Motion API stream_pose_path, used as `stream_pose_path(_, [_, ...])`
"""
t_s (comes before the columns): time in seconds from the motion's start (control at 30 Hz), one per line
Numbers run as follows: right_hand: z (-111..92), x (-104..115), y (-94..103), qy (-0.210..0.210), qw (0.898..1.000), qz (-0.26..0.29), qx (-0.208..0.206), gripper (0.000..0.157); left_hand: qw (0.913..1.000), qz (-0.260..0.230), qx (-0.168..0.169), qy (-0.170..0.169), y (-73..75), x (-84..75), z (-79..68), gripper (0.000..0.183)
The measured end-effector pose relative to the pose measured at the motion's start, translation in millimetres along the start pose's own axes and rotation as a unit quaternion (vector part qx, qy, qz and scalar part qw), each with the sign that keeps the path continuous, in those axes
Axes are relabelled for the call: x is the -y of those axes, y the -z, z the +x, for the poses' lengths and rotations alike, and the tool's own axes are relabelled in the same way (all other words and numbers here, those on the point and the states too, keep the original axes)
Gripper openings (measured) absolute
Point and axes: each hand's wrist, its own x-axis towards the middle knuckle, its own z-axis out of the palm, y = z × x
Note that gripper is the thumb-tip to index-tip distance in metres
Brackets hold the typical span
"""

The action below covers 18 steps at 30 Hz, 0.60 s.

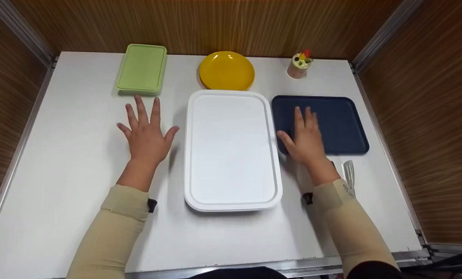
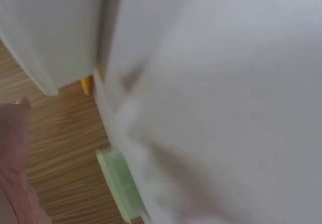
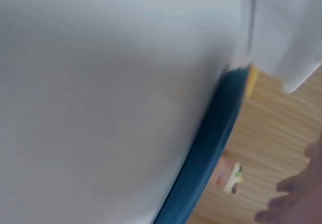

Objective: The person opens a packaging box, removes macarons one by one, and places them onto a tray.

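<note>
A large white lidded box (image 1: 231, 151) stands in the middle of the table, its flat lid on top. To its left my left hand (image 1: 147, 139) is held with fingers spread, holding nothing, just in front of a light green lidded container (image 1: 142, 68). My right hand (image 1: 306, 139) is on the box's other side, fingers extended over the near left part of a dark blue tray (image 1: 343, 124), and nothing is in its grasp. In the left wrist view part of the left hand (image 2: 17, 163) shows beside the box's wall (image 2: 55, 38).
Behind the box lies a yellow plate (image 1: 227, 71). A small dessert cup (image 1: 299, 66) topped with fruit stands at the back right. A metal utensil (image 1: 349, 174) lies partly hidden by the right sleeve. Wood-grain panels (image 1: 215, 27) border the white table (image 1: 76, 162).
</note>
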Motion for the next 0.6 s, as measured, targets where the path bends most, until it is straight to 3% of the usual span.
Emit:
stream_pose_path(0.1, [-8.8, 10.9, 1.1, -0.007, 0.997, 0.073, 0.027, 0.096, 0.9962, -0.086, 0.014, 0.008, -0.9, -7.4, -10.1, 0.099])
stream_pose_path(0.27, [-18.9, 26.6, 2.7, -0.021, 0.986, 0.150, 0.062, 0.088, 0.9794, -0.187, 0.059, 0.047, -6.0, -15.6, -27.8, 0.102])
stream_pose_path(0.47, [-26.1, 35.3, -0.8, -0.016, 0.977, 0.204, 0.060, 0.064, 0.9574, -0.262, 0.091, 0.079, -9.1, -22.8, -44.9, 0.077])
stream_pose_path(0.6, [-28.6, 38.4, -3.1, -0.009, 0.976, 0.212, 0.048, 0.048, 0.9477, -0.295, 0.082, 0.089, -10.7, -28.8, -49.8, 0.062])
